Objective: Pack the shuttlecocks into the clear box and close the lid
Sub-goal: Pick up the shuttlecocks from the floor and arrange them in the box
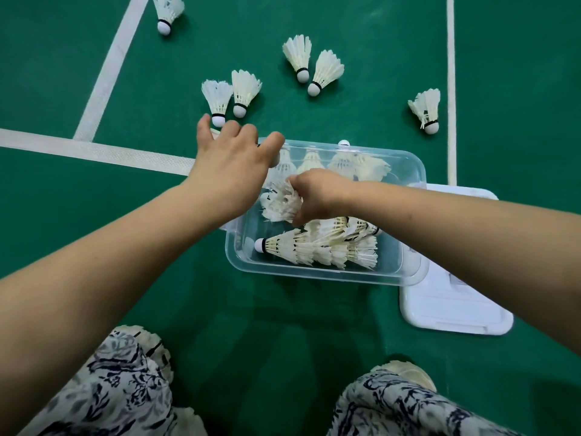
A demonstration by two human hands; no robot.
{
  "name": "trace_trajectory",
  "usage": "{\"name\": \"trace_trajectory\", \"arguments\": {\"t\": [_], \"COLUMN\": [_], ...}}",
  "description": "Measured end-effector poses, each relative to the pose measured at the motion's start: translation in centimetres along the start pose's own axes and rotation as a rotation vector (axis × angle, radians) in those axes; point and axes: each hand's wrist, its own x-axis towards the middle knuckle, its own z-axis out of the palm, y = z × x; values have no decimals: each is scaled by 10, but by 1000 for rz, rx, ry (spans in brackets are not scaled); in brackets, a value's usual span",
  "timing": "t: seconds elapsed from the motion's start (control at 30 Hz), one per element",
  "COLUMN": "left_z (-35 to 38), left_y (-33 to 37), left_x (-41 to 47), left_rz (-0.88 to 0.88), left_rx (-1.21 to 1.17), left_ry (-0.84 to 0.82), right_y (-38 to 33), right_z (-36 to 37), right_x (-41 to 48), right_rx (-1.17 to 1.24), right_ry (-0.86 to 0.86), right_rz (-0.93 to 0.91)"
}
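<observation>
The clear box (412, 221) stands on the green floor with several white shuttlecocks inside, among them a nested row (317, 247) along its near side. My right hand (317, 196) is inside the box and grips the feathers of a shuttlecock (279, 204). My left hand (229, 165) stretches over the box's far left corner, fingers spread, fingertips close to a loose shuttlecock (217, 100); whether they touch it is unclear. Beside that one lies a second shuttlecock (243, 91). The white lid (456, 306) lies flat to the right, partly under the box.
More loose shuttlecocks lie on the floor: a pair (314, 67) beyond the box, one (426, 110) at far right, one (168, 12) at the top left. White court lines (107, 73) cross the floor. My patterned knees (119, 382) fill the bottom.
</observation>
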Motion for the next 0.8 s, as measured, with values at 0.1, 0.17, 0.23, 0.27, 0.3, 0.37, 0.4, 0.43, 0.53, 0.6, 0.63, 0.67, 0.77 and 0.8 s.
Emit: {"name": "trace_trajectory", "arguments": {"t": [0.1, 0.17, 0.23, 0.27, 0.3, 0.37, 0.4, 0.43, 0.53, 0.6, 0.63, 0.67, 0.77, 0.8], "left_z": [1, 1, 2, 2, 2, 2, 2, 1, 2, 2, 2, 2, 2, 2], "left_y": [6, 11, 15, 16, 17, 18, 18, 18, 16, 14, 14, 13, 13, 13], "left_x": [-3, -4, -6, -7, -7, -7, -6, -6, -4, -4, -3, -3, -3, -4], "left_rz": [28, 35, 52, 65, 80, 115, 129, 135, 123, 102, 94, 87, 67, 58], "left_rx": [-15, -21, 4, 23, 44, 85, 98, 103, 81, 59, 54, 52, 43, 36], "left_ry": [-6, -26, -47, -57, -66, -73, -70, -68, -65, -62, -64, -70, -83, -85], "right_y": [0, 2, 4, 5, 6, 7, 8, 8, 11, 10, 10, 9, 9, 10], "right_z": [5, 9, 9, 9, 7, 5, 5, 4, 6, 5, 5, 4, 2, 2], "right_x": [1, 3, 4, 4, 3, 3, 4, 4, 5, 4, 4, 3, 1, 1], "right_rx": [-168, -261, -317, -343, -363, -391, -395, -387, -303, -203, -144, -86, 23, 34], "right_ry": [-45, -72, -91, -99, -106, -114, -124, -137, -131, -86, -75, -79, -108, -110], "right_rz": [37, 60, 90, 109, 126, 147, 153, 158, 123, 34, -9, -42, -97, -104]}}
